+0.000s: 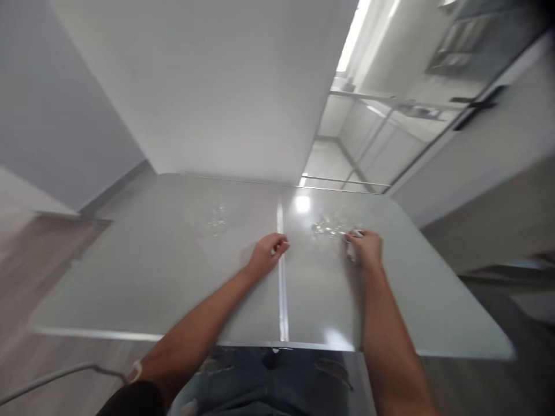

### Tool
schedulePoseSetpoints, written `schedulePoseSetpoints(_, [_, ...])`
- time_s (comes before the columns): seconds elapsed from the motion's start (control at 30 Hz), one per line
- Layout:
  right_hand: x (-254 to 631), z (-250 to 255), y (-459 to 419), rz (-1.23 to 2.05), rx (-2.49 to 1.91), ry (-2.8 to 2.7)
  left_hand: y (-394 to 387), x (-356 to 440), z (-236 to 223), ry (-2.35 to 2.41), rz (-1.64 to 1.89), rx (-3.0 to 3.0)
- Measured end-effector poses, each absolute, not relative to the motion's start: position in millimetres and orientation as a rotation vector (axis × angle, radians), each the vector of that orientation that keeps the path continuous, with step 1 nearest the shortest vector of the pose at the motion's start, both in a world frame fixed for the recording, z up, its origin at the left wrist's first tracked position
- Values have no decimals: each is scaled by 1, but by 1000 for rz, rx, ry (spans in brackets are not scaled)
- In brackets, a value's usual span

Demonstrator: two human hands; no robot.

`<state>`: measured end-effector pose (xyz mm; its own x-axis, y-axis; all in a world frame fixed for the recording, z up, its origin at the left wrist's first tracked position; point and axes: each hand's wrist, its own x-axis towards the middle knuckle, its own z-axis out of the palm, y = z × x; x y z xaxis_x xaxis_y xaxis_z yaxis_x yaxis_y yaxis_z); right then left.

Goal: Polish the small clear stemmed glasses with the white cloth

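My left hand (267,254) is just above the table's middle strip, fingers curled in a pinch. A small pale bit shows between them, too small to name. On the right half, my right hand (368,247) is closed around a whitish, crumpled-looking thing (352,252), blurred and partly covered by the fingers. Beside its fingertips lies a cluster of small, clear, shiny pieces (325,227). A second, fainter group of clear pieces (215,222) rests on the left half, beyond my left hand. Blur hides what kind the pieces are.
The pale, glossy table (130,283) has rounded corners and a light metallic strip (282,300) across its middle. A white wall (217,92) meets its far edge. Behind to the right is a glazed opening (347,138). A grey cable (65,375) runs at lower left.
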<state>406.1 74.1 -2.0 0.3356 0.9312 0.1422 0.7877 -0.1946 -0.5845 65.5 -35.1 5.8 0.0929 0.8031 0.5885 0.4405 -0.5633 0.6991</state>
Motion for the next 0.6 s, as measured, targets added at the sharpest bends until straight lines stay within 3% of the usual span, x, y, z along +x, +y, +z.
schedulePoseSetpoints(0.27, [417, -12, 81, 325, -2135, -1492, -53, 35, 28, 1322, 1958, 2406])
schedulePoseSetpoints(0.43, [420, 0, 71, 370, -2190, -1493, -57, -13, 44, 1929, 2408, 1903])
schedulePoseSetpoints(0.6, [430, 7, 68, 464, -2267, -1585, -60, -47, 43, 2405, 2175, 1348])
